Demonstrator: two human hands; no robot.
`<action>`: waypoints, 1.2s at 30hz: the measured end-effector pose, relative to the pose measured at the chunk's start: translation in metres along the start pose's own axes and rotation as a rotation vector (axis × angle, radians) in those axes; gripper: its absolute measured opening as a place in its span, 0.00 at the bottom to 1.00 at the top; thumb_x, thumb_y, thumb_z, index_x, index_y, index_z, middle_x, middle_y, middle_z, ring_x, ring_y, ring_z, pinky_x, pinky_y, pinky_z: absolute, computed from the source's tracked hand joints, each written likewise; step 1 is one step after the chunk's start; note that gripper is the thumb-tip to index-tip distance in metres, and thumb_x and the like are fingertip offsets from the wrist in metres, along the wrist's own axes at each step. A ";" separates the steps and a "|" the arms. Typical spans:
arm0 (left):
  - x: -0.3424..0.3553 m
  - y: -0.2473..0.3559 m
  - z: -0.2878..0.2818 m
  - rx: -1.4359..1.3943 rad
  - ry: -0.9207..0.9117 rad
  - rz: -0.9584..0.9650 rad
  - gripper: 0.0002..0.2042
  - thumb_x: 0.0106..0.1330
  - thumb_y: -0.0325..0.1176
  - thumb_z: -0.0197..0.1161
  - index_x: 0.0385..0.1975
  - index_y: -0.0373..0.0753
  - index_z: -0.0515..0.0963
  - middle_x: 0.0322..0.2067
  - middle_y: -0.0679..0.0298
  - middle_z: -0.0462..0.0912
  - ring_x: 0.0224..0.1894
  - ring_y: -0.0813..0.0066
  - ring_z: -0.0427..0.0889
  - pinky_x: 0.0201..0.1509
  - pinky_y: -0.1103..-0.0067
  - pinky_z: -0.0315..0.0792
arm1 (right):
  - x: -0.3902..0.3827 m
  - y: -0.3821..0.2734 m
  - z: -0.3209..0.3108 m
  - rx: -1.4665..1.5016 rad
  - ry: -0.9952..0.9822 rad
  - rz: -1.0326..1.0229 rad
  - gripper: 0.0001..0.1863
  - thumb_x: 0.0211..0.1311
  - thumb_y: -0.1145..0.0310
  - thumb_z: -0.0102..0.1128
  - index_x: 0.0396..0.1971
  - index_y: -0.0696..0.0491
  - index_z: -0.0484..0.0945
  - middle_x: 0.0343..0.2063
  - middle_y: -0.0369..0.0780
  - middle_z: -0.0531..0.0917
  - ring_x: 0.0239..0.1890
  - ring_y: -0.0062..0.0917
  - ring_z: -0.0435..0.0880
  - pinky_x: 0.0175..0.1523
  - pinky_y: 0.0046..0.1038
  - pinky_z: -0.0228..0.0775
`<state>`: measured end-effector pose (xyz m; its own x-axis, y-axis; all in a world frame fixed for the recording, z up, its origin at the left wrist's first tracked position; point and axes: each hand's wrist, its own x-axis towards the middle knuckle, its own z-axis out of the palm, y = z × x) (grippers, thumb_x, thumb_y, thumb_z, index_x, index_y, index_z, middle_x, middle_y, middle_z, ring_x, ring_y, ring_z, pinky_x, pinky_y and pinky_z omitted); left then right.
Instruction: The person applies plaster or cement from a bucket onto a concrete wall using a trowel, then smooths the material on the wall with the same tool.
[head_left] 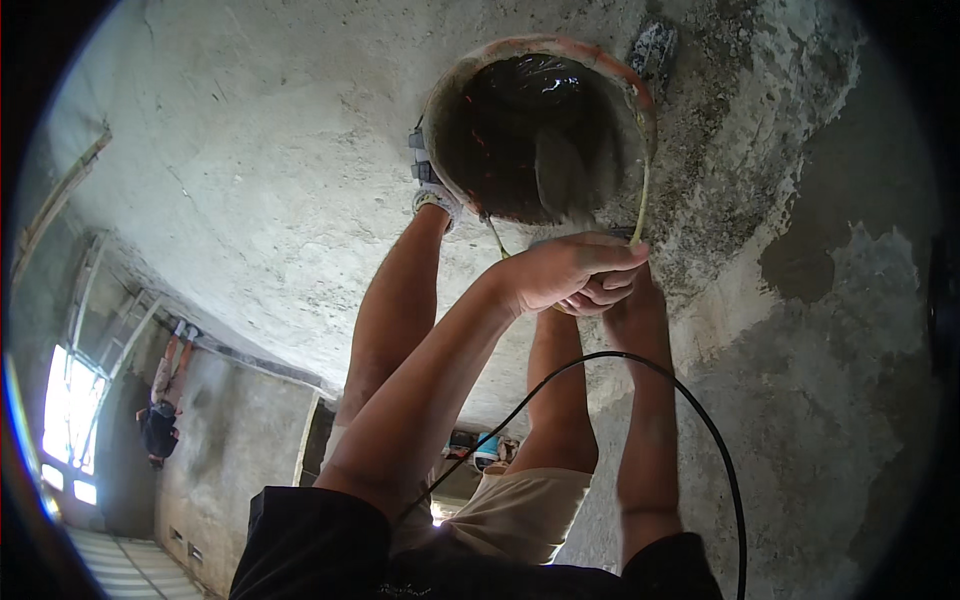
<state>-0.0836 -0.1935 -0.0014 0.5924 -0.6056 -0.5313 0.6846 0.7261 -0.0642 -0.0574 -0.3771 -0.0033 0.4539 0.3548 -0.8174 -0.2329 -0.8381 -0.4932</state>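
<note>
A round bucket (648, 100) with an orange rim stands on the concrete, dark wet mortar inside it. My left hand (575, 272) is closed around the bucket's thin yellowish handle (642, 200), which is pulled toward me. Into the bucket reaches a grey, mortar-coated trowel blade (562, 172), blurred at its near end. My right hand (638, 290) is just behind and below my left one, mostly covered by it. The trowel's near end leads to my right hand, though its grip and the fingers there are hidden.
A foot in a strapped sandal (425, 170) stands against the bucket's left side. A dark, mortar-smeared object (652, 50) lies beyond its right rim. A black cable (715, 430) arcs before my arms. Rough wall (840, 330) rises right; another person (160, 425) is far left.
</note>
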 end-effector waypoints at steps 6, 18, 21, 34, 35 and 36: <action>0.019 -0.014 0.015 -0.082 -0.041 -0.017 0.22 0.72 0.50 0.44 0.16 0.46 0.59 0.14 0.77 0.54 0.14 0.89 0.50 0.14 0.89 0.43 | 0.097 -0.026 0.018 -0.866 0.117 -0.146 0.06 0.60 0.69 0.53 0.37 0.50 0.70 0.27 0.40 0.76 0.30 0.32 0.84 0.31 0.29 0.76; 0.039 -0.032 0.022 -0.102 -0.091 -0.057 0.22 0.72 0.51 0.45 0.16 0.46 0.58 0.13 0.77 0.53 0.14 0.88 0.49 0.14 0.87 0.43 | 0.078 -0.013 0.031 -0.851 0.382 -0.300 0.04 0.56 0.71 0.54 0.32 0.52 0.73 0.22 0.41 0.75 0.26 0.30 0.83 0.28 0.31 0.74; 0.042 -0.028 0.023 -0.082 -0.091 -0.095 0.23 0.72 0.51 0.44 0.16 0.46 0.59 0.13 0.77 0.53 0.13 0.88 0.49 0.13 0.87 0.43 | 0.070 -0.008 0.038 -0.648 0.377 -0.343 0.04 0.57 0.71 0.53 0.31 0.54 0.74 0.21 0.42 0.75 0.25 0.31 0.82 0.28 0.33 0.73; 0.037 0.006 0.012 0.086 0.013 -0.227 0.23 0.72 0.52 0.43 0.17 0.44 0.60 0.12 0.76 0.53 0.12 0.89 0.47 0.12 0.89 0.42 | 0.112 -0.012 0.068 0.028 0.200 -0.336 0.11 0.62 0.66 0.50 0.29 0.59 0.76 0.22 0.50 0.77 0.24 0.43 0.79 0.29 0.41 0.69; 0.037 0.007 0.011 0.074 0.025 -0.239 0.23 0.72 0.52 0.44 0.18 0.44 0.60 0.12 0.76 0.53 0.12 0.89 0.47 0.12 0.89 0.41 | 0.118 -0.015 0.064 0.008 0.000 -0.170 0.11 0.62 0.64 0.52 0.30 0.59 0.75 0.26 0.52 0.78 0.24 0.48 0.78 0.31 0.41 0.69; 0.037 0.008 0.010 0.061 0.037 -0.249 0.23 0.72 0.52 0.44 0.18 0.44 0.61 0.12 0.76 0.53 0.12 0.90 0.47 0.12 0.89 0.41 | 0.122 -0.017 0.060 -0.004 -0.055 -0.115 0.11 0.62 0.64 0.52 0.30 0.59 0.75 0.26 0.52 0.78 0.24 0.48 0.78 0.31 0.41 0.69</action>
<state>-0.0523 -0.2130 -0.0133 0.3867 -0.7502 -0.5364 0.8325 0.5342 -0.1470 -0.0499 -0.2950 -0.1126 0.4296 0.4706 -0.7707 -0.1789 -0.7922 -0.5834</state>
